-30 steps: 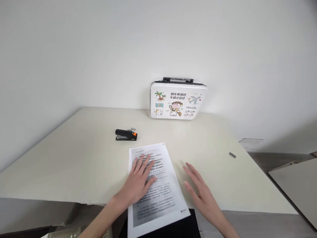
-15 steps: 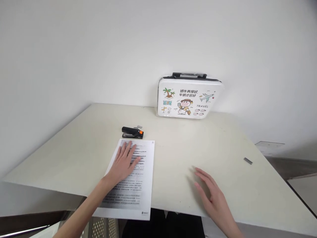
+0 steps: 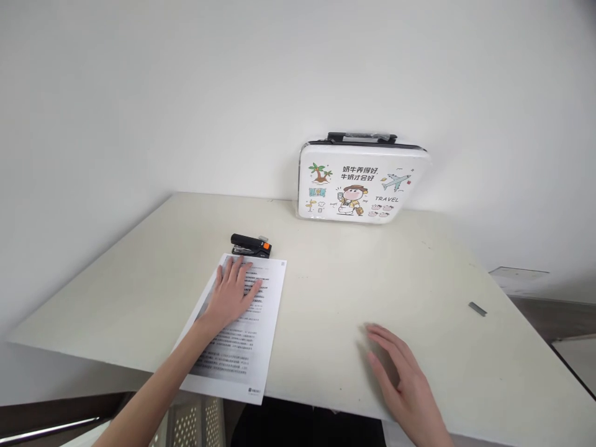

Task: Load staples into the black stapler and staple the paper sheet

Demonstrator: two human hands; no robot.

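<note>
Flat on a printed sheet of paper (image 3: 263,316) lies my left hand (image 3: 231,292), fingers spread near the top of the page. The sheet's lower end sticks out past the table's front edge. Just beyond its top edge is a black stapler (image 3: 251,246) with an orange patch, lying on the table, its jaw end to the left. My right hand (image 3: 405,379) holds nothing; it is at the table's front right, thumb and fingers apart and slightly curved. Whether more sheets lie under the top one, I cannot tell.
A white case (image 3: 358,183) with cartoon prints and a black handle stands at the back against the wall. One grey strip of staples (image 3: 477,309) lies on the table (image 3: 349,273) at the right; another small strip (image 3: 263,238) is behind the stapler. A perforated chair (image 3: 186,425) shows below.
My left hand has slid the paper slightly away and to the left, turning it a little, so its top is now closer to the stapler. My right hand stays open over the table.
</note>
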